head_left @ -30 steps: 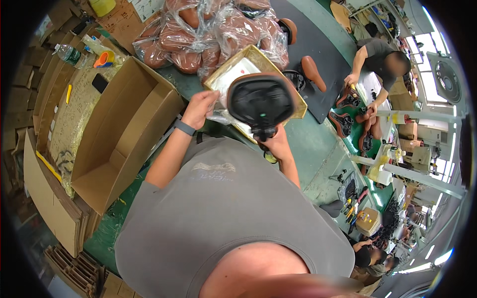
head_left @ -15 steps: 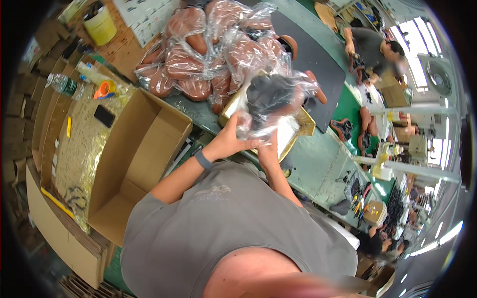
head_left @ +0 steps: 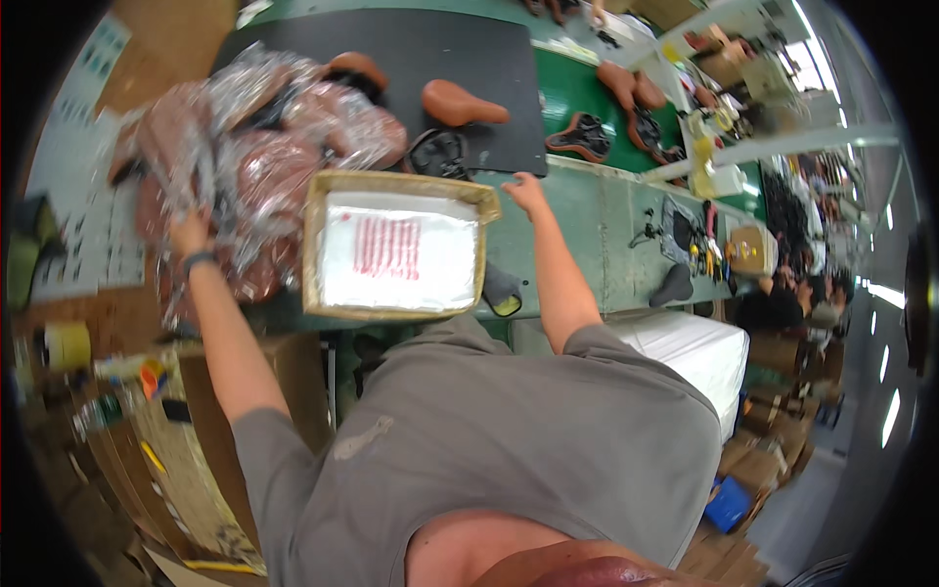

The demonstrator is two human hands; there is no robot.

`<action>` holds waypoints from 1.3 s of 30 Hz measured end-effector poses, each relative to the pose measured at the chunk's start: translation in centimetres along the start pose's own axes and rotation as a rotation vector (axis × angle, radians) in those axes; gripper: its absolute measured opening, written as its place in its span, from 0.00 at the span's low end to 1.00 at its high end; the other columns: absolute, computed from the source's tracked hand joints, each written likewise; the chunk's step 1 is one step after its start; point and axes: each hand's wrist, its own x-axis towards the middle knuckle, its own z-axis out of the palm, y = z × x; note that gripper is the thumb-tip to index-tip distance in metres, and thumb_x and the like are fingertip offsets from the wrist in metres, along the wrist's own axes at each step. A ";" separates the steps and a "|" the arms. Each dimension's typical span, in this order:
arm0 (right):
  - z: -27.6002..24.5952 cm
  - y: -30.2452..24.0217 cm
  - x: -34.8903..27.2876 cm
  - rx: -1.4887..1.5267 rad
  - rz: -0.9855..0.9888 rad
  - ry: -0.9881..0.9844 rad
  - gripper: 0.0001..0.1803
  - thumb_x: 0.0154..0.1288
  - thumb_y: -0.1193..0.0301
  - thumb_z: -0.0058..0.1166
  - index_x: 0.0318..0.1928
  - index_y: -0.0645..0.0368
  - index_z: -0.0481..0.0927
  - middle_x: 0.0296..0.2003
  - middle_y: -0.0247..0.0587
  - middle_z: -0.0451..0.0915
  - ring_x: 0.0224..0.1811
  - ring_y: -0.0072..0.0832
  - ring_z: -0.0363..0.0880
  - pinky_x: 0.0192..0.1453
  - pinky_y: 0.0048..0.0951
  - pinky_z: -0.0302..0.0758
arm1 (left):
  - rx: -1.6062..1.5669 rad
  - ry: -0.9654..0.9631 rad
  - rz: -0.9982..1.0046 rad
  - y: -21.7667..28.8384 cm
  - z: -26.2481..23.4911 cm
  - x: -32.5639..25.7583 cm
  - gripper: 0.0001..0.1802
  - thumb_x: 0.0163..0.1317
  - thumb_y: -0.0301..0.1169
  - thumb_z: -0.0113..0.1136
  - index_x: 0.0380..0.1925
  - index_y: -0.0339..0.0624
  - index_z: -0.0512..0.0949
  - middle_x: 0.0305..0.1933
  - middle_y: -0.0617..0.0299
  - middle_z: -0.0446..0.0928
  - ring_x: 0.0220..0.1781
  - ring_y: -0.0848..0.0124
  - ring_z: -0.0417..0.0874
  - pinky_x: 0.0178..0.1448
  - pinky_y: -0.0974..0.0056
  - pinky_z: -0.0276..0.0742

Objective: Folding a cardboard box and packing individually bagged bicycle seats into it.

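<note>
My left hand (head_left: 191, 235) is at the near left side of a pile of brown bicycle saddles (head_left: 279, 161) in clear plastic bags. Its fingers, slightly blurred, close on the plastic of one bagged saddle (head_left: 181, 147). Off to the right, my right hand (head_left: 525, 192) holds nothing, fingers apart, above the green table by the black mat's edge. Between my arms stands a taped cardboard box (head_left: 313, 245) with a white, red-printed package (head_left: 391, 249) in it. An unbagged brown saddle (head_left: 460, 104) lies on the mat, and a black-bottomed one (head_left: 437, 155) sits behind the box.
The black mat (head_left: 489, 49) covers the far part of the green table (head_left: 562, 230). A dark grey object (head_left: 502, 291) lies right of the box. Below left stands an open carton (head_left: 298, 377). More saddles (head_left: 582, 137) lie beyond the mat, and tools (head_left: 709, 245) at the right.
My hands have parted: the left went left to the pile with the bagged saddle, the right moved right, off it. The box now shows uncovered. My view has turned to the right.
</note>
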 end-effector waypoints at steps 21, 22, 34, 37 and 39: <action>-13.4 -0.7 -2.1 0.298 0.052 -0.607 0.29 0.72 0.52 0.74 0.62 0.61 0.86 0.45 0.28 0.86 0.42 0.19 0.79 0.47 0.28 0.75 | 1.081 -1.143 0.422 -28.0 31.3 -50.6 0.13 0.69 0.39 0.73 0.40 0.41 0.85 0.45 0.50 0.83 0.54 0.47 0.86 0.57 0.44 0.85; -15.5 -0.4 -4.7 0.404 0.032 -0.600 0.31 0.71 0.56 0.75 0.66 0.62 0.84 0.48 0.31 0.86 0.44 0.21 0.80 0.51 0.29 0.77 | 1.061 -1.051 0.444 -28.9 30.4 -50.9 0.12 0.69 0.39 0.73 0.38 0.41 0.85 0.44 0.52 0.83 0.55 0.49 0.86 0.57 0.45 0.84; -18.2 5.1 -25.7 0.585 0.306 -0.279 0.20 0.67 0.68 0.80 0.53 0.62 0.85 0.38 0.38 0.89 0.36 0.28 0.88 0.43 0.33 0.84 | 0.984 -0.938 0.590 -27.5 28.0 -52.4 0.13 0.74 0.41 0.70 0.41 0.43 0.88 0.50 0.54 0.83 0.59 0.53 0.84 0.59 0.44 0.80; -15.3 3.7 -29.1 0.556 0.328 -0.278 0.17 0.67 0.72 0.78 0.52 0.61 0.85 0.37 0.36 0.88 0.35 0.27 0.87 0.43 0.33 0.84 | 1.171 -0.892 0.455 -28.2 27.6 -52.5 0.14 0.75 0.44 0.68 0.39 0.45 0.90 0.50 0.55 0.85 0.57 0.52 0.86 0.57 0.45 0.81; -13.5 3.7 -31.0 0.510 0.293 -0.302 0.19 0.67 0.73 0.78 0.53 0.60 0.84 0.37 0.35 0.88 0.35 0.27 0.87 0.43 0.33 0.84 | 1.000 -0.907 0.043 -28.0 27.8 -50.5 0.14 0.77 0.40 0.62 0.42 0.46 0.93 0.51 0.49 0.90 0.57 0.47 0.89 0.60 0.42 0.83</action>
